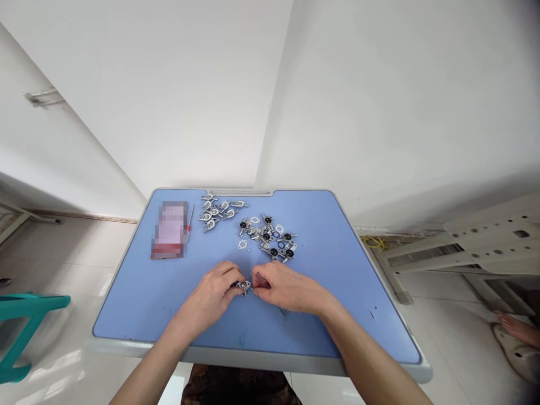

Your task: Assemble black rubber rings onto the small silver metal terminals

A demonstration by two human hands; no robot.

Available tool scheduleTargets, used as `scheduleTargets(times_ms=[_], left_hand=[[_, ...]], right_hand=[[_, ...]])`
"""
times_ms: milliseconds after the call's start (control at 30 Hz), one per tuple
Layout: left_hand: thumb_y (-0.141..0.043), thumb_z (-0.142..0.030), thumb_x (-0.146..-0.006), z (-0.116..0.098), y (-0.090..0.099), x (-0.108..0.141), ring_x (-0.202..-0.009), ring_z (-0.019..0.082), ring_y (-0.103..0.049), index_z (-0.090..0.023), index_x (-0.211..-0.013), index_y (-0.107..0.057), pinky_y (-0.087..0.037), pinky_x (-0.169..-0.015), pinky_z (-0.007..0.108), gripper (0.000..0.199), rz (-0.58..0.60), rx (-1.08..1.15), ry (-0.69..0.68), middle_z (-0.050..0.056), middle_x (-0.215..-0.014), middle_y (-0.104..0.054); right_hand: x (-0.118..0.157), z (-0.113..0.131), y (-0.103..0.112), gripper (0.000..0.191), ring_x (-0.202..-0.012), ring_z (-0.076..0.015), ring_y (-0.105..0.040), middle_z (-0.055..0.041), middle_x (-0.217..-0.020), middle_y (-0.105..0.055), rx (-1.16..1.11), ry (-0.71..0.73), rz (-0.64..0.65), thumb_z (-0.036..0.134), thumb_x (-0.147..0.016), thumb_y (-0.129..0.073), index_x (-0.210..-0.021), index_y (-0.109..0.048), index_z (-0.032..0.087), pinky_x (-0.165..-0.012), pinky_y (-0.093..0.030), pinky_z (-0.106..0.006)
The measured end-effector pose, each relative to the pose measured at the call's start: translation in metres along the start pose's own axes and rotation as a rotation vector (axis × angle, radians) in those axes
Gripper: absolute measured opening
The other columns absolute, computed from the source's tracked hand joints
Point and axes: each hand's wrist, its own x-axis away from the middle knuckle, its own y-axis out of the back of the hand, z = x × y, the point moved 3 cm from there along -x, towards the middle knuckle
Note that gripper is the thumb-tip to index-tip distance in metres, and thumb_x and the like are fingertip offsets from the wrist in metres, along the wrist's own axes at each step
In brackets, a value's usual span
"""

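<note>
My left hand (211, 295) pinches a small metal bracket (243, 287) at the fingertips, close to the table's front edge. My right hand (287, 287) meets it from the other side, its fingers curled around a thin metal tool (282, 311) whose end pokes out below the palm. The tool's tip is hidden by my fingers. Ahead of my hands lie two loose heaps: metal brackets with black rubber discs (268, 239) and bare metal brackets (215, 212). Both rest on the blue tabletop (135, 298).
A pixelated card (170, 229) and a thin red-handled tool (189, 225) lie at the table's back left. A teal stool (29, 326) stands on the left, a white plastic frame (485, 242) on the right, and a person's bare foot (517, 329) at the lower right.
</note>
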Motion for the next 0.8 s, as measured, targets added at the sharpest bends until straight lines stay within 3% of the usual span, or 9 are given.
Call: scheduleTargets(times_ms=[433, 800], left_hand=[[-0.048, -0.012, -0.089, -0.007, -0.002, 0.003, -0.089, 0.016, -0.053, -0.019, -0.09, -0.058, -0.045, -0.078, 0.029, 0.012, 0.059, -0.029, -0.01, 0.003, -0.096, -0.057], [-0.043, -0.015, -0.092, -0.013, -0.004, 0.006, -0.091, 0.016, -0.053, -0.019, -0.095, -0.056, -0.047, -0.078, 0.03, 0.013, 0.095, -0.137, -0.047, 0.004, -0.098, -0.056]], right_hand=[[0.002, -0.002, -0.001, 0.009, -0.071, -0.0144, -0.053, -0.0012, -0.074, -0.062, 0.03, 0.013, 0.108, 0.018, -0.078, -0.048, -0.073, -0.056, 0.017, -0.059, -0.033, -0.023], [0.004, -0.001, 0.001, 0.01, -0.071, -0.0143, -0.052, -0.001, -0.073, -0.06, 0.039, 0.008, 0.122, 0.018, -0.079, -0.048, -0.072, -0.055, 0.018, -0.059, -0.034, -0.023]])
